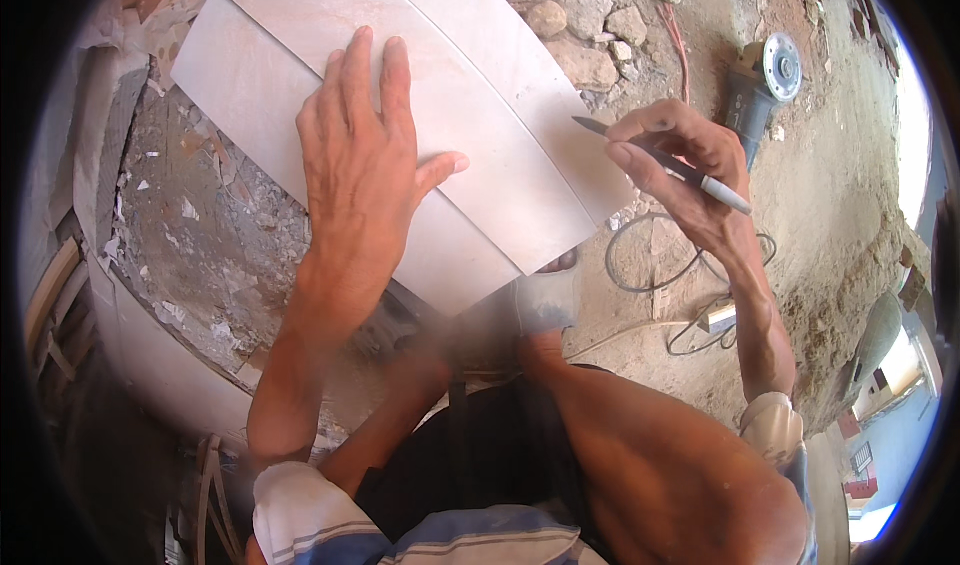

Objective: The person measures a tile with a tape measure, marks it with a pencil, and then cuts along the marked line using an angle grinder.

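Observation:
Large pale tiles (500,180) lie in front of me, with two long straight edges running across them; one edge shows a dark shadow line as if the tiles overlap. My left hand (365,130) rests on them, fingers stretched toward the far side and thumb out to the right. Just past their right edge, my right hand (690,150) grips a dark pencil (668,162) with a pale rear end. Its pointed tip faces left, over the tile's right part; whether it touches the surface I cannot tell.
An angle grinder (760,90) lies on the dusty ground right of my right hand. Thin cable (640,287) loops below it. Stones (580,15) sit beyond the tiles, near reddish wires (677,50). Rubble (200,235) covers the ground at left. My knees are close below.

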A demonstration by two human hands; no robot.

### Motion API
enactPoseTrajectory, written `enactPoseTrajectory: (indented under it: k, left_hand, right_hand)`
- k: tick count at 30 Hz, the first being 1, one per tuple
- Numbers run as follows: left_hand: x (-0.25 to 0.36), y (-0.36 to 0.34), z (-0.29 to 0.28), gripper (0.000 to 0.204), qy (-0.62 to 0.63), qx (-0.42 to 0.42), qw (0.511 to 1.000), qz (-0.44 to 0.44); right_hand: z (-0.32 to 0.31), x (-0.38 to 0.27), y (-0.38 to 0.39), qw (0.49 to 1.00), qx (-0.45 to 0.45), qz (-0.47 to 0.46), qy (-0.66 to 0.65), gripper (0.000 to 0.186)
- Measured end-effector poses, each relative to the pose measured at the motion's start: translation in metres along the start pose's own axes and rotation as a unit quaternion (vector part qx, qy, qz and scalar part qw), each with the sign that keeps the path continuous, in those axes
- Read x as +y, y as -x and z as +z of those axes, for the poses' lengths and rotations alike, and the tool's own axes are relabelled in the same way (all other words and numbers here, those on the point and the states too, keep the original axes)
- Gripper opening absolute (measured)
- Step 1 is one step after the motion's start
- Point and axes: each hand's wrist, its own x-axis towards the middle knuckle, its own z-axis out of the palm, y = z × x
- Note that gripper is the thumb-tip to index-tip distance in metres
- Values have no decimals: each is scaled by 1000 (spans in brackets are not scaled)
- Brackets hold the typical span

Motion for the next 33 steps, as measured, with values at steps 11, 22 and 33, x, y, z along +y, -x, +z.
enactPoseTrajectory:
  k: [11, 22, 33]
  left_hand:
    - [9, -9, -8, 122, 37, -45, 997, -54]
    - [8, -4, 0, 129, 31, -20, 997, -72]
    - [12, -8, -4, 127, 29, -27, 997, -66]
  right_hand:
    - [80, -63, -278, 967, 95, -236, 30, 29]
    - [98, -80, -312, 978, 8, -207, 11, 31]
    - [80, -65, -292, 972, 5, -219, 81, 26]
